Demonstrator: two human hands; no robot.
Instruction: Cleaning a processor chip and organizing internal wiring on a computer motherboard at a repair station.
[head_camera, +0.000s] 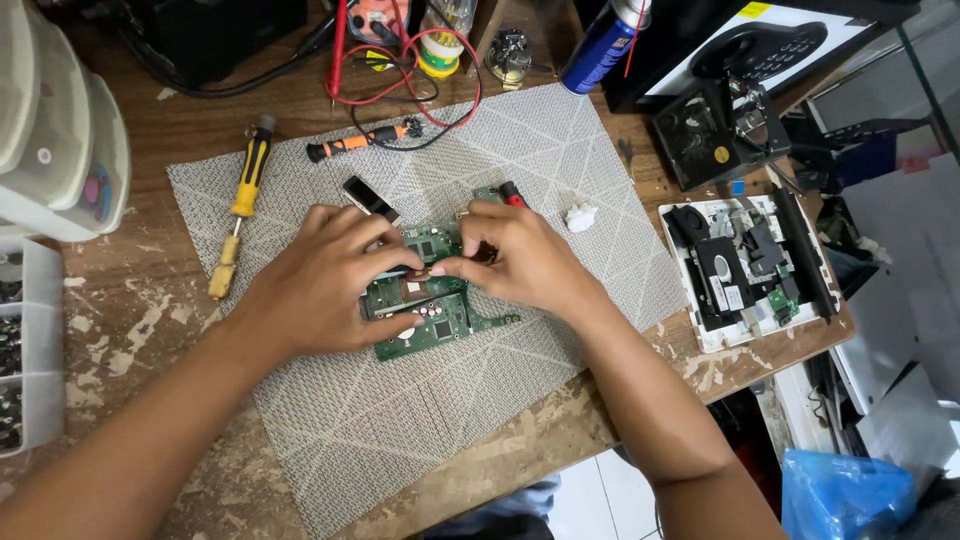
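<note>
Left hand (325, 285): rests on the green board (440, 310), fingers bent and pressing down on it.
Right hand (525, 260): fingertips pinch a small part at the middle of the board.
Green board: lies flat on the grey mat (420, 400), under both hands.
Yellow screwdriver (240, 205): on the mat's left edge, well apart from the hands.
Orange screwdriver (365, 140): near the mat's top edge.
White open box (745, 270): right of the mat.

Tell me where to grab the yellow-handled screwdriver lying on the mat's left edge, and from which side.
Grip the yellow screwdriver around its thick yellow-and-black handle, coming from above. It lies flat and roughly lengthwise, handle toward the far edge of the mat, with bare space on both sides. The left hand is nearest.
</note>
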